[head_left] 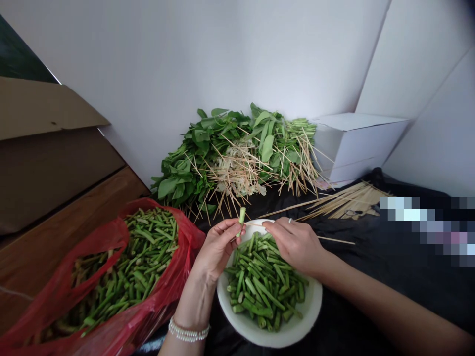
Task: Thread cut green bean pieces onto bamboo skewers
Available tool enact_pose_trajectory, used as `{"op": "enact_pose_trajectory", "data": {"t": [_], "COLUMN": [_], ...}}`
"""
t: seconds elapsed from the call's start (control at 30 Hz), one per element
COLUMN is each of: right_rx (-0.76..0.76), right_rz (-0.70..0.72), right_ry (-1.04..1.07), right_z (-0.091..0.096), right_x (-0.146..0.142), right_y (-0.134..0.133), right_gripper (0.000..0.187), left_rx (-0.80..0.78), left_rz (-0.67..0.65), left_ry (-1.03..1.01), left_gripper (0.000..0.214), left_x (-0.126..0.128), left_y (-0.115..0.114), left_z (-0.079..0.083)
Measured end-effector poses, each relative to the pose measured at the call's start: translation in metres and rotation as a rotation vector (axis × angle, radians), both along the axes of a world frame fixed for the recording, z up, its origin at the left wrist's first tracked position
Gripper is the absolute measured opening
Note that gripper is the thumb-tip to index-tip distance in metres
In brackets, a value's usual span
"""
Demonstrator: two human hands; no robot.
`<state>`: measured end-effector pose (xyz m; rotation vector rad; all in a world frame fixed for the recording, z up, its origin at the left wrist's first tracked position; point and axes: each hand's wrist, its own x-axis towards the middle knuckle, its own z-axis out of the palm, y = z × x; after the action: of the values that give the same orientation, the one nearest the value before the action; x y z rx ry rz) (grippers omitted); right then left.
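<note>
My left hand [219, 245] pinches a short cut green stem piece [242, 217], held upright above the far rim of a white bowl [315, 306]. In my right hand [297, 244] is a thin bamboo skewer [336, 241]; its front end meets the stem piece and its back end sticks out to the right beneath the hand. Whether the tip has entered the stem is hidden by my left fingers. Many cut green stem pieces [263, 287] fill the bowl below both hands.
A red plastic bag [189, 237] of cut stems lies open at the left. Skewered leafy greens [208, 133] are piled against the wall, beside a white box [363, 141]. Loose bamboo skewers [352, 198] lie on black cloth [371, 267] at the right. A cardboard box [44, 163] stands far left.
</note>
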<state>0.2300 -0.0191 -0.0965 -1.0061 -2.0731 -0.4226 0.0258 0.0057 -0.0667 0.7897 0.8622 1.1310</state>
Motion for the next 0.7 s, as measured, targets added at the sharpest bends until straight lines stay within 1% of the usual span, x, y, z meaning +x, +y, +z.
{"op": "enact_pose_trajectory", "data": {"t": [0.1, 0.17, 0.3, 0.37, 0.43, 0.57, 0.63, 0.7], "right_rx": [-0.024, -0.051, -0.069, -0.048, -0.023, -0.017, -0.026, -0.018], "right_rz": [0.016, 0.031, 0.072, 0.072, 0.042, -0.05, -0.068, -0.078], "right_ry": [0.002, -0.001, -0.051, -0.073, -0.056, 0.018, 0.0, -0.04], "right_z": [-0.001, -0.001, -0.001, 0.002, 0.005, 0.01, 0.01, 0.009], "right_x": [-0.001, -0.002, -0.006, -0.005, -0.001, 0.012, 0.015, 0.015], "right_y": [0.0, -0.001, -0.003, -0.003, -0.001, 0.006, 0.008, 0.008], "right_gripper": [0.031, 0.031, 0.027, 0.026, 0.026, 0.027, 0.028, 0.027], "left_rx": [0.017, 0.044, 0.132, 0.211, 0.328, 0.607, 0.703, 0.755], "left_rz": [0.014, 0.001, -0.139, -0.165, -0.145, -0.066, -0.081, -0.138], "left_ry": [0.038, 0.082, 0.185, 0.277, 0.451, 0.954, 1.193, 1.384], "left_gripper": [0.023, 0.022, 0.02, 0.02, 0.018, 0.008, 0.015, 0.025], "left_x": [0.001, 0.004, 0.011, 0.011, 0.009, 0.006, 0.008, 0.012], "left_y": [-0.001, -0.003, -0.007, -0.007, -0.005, -0.004, -0.006, -0.01], "left_z": [-0.002, -0.005, -0.007, -0.008, -0.01, -0.018, -0.021, -0.022]}}
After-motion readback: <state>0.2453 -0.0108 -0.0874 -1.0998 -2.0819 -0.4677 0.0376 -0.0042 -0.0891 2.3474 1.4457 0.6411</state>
